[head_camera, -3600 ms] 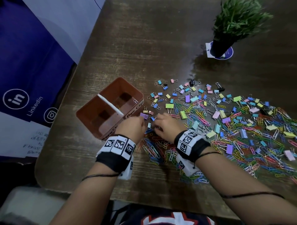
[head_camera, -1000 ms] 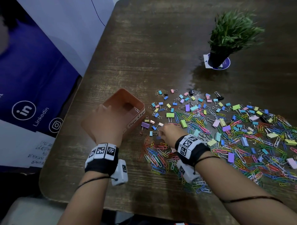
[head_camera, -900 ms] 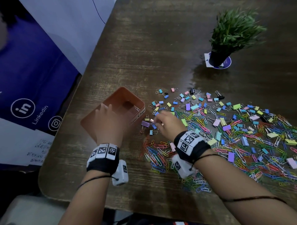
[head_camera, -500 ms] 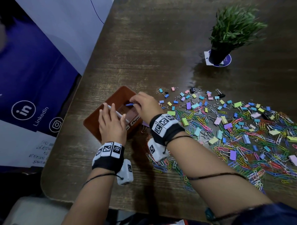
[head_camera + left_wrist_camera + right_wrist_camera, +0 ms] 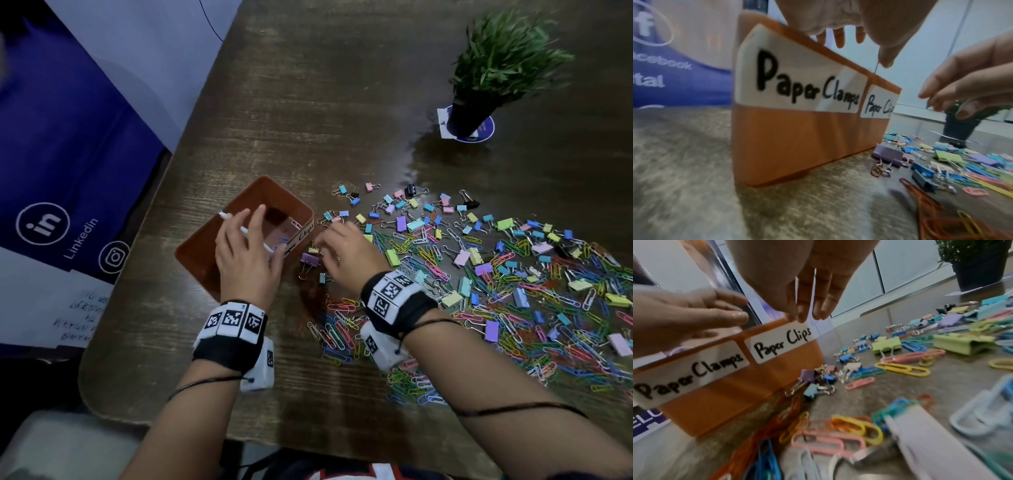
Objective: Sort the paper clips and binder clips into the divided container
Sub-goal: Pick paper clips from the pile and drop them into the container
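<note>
Orange divided container (image 5: 202, 246) sits left of centre, nearly bare inside. Left hand (image 5: 245, 260) hovers over it, fingers loose, holding nothing. Right hand (image 5: 346, 253), fingers relaxed, hangs empty beside it. Paper clips (image 5: 534, 318) and binder clips (image 5: 414, 224) fill the right, mostly unsorted.

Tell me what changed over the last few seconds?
The left hand moved from the clip pile to rest over the box. The right hand reached over the box, then drew back to the pile, fingers now straight and empty. The box, pile and plant stayed put.
</note>
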A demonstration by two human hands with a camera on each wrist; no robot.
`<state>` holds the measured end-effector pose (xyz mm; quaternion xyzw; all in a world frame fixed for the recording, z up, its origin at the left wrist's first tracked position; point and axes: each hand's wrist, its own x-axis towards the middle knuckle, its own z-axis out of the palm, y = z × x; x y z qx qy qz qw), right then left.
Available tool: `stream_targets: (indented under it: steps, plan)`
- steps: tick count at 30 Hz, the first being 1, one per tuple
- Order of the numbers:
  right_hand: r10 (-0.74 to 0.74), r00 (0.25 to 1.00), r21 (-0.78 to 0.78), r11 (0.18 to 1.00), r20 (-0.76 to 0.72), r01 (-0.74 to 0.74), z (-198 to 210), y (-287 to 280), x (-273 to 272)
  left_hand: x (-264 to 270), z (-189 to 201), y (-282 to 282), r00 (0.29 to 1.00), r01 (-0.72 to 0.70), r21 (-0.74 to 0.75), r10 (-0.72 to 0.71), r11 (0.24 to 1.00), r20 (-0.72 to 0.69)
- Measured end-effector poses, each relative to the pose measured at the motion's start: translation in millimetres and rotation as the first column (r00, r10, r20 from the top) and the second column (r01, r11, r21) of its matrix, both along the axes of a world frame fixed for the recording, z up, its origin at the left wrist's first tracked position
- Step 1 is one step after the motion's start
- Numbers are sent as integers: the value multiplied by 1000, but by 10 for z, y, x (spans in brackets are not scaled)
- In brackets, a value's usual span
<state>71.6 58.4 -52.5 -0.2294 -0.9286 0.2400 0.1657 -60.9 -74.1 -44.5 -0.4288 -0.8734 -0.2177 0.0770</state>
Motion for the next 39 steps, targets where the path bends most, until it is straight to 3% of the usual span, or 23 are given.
stream_targets:
  steps: [4, 5, 7, 9, 12, 21, 31, 39]
  plan:
    - [49, 976, -35, 998, 211, -43, -105, -107, 118, 187, 126, 84, 982, 135, -22, -136, 991, -129]
    - [62, 960, -48, 998, 274, -51, -132, -131, 124, 227, 161, 97, 975, 184, -55, -189, 981, -118]
    - [72, 929, -83, 996, 364, -45, -197, -184, 130, 314, 193, 103, 966, 259, -184, -257, 948, 35]
    - [80, 910, -112, 993, 408, -37, -242, -236, 122, 379, 125, 92, 962, 250, -344, -194, 905, 191]
    - [64, 899, -116, 993, 433, -15, -267, -316, 77, 390, -50, 43, 959, 191, -471, -61, 861, 278]
    - [17, 868, -57, 998, 497, 13, -277, -356, 20, 301, -264, 139, 933, 109, -522, 94, 846, 347]
    - [45, 813, -192, 978, 580, 83, -261, -167, 85, 310, -368, 241, 915, 56, -534, 171, 843, 365]
    - [20, 855, -315, 934, 518, 169, -278, -65, 218, 290, -341, 225, 872, 80, -563, 216, 822, 440]
